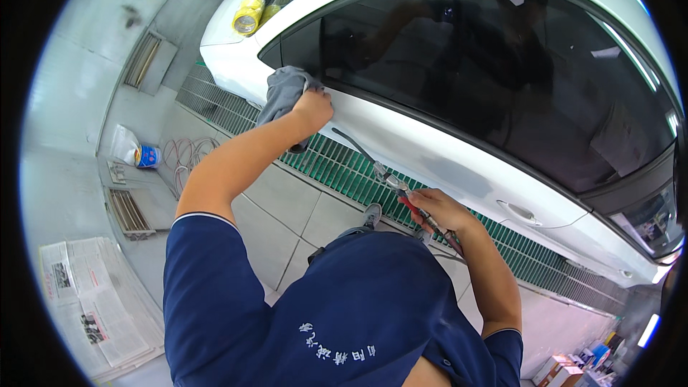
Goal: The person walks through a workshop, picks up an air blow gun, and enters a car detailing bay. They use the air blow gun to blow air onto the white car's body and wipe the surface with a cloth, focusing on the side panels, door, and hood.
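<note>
My left hand [314, 107] grips a bunched grey cloth [286, 91] against the white car door, just below the front of the dark side window [457, 59]. In my right hand [438, 209] is an air blow gun [395, 181] with a red trigger and a long thin black nozzle. The nozzle points up and left, in front of the door panel [387, 123]; whether it touches the panel I cannot tell. A dull grey patch [457, 176] marks the panel between the nozzle and the door handle [518, 212].
Yellow masking tape rolls [248, 16] sit on the car near the windscreen. Floor grating [344, 164] runs beneath the car's side. By the left wall are a coiled hose [185, 153], a blue can [148, 156] and newspaper sheets [102, 301]. Boxes [559, 371] stand at lower right.
</note>
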Available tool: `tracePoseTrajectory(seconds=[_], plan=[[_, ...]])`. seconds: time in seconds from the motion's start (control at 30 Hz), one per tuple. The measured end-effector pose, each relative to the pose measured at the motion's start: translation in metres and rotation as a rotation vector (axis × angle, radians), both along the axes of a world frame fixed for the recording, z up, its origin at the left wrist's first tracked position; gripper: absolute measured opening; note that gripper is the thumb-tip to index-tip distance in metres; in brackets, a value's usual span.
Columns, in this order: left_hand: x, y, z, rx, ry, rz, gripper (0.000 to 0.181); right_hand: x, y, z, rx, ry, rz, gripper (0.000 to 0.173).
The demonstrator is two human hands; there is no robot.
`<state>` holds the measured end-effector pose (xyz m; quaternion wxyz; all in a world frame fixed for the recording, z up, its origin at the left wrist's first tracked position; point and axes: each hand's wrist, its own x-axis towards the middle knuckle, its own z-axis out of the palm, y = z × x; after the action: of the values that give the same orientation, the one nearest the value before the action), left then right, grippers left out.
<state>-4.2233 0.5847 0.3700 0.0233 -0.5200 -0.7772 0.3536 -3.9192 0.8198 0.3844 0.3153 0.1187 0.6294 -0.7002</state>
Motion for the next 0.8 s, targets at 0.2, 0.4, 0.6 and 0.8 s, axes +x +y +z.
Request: tracePoseTrajectory(seconds=[0.2,0.4,0.6,0.8], plan=[[0.016,-0.021,-0.008,-0.102,-0.292,0.083,0.017,0.015,0.009,0.005,-0.008,0.041,-0.034,0.047],[0.045,-0.019,0.024,-0.171,-0.339,0.120,0.021,0.005,0.018,0.007,0.015,0.115,-0.047,0.050],[0.117,-0.068,-0.022,-0.335,-0.852,0.625,0.031,-0.021,0.014,0.000,-0.043,0.124,0.017,0.050],[0.221,-0.176,-0.094,0.407,-1.386,1.828,0.034,-0.038,0.006,0.004,-0.077,0.066,0.160,0.039]])
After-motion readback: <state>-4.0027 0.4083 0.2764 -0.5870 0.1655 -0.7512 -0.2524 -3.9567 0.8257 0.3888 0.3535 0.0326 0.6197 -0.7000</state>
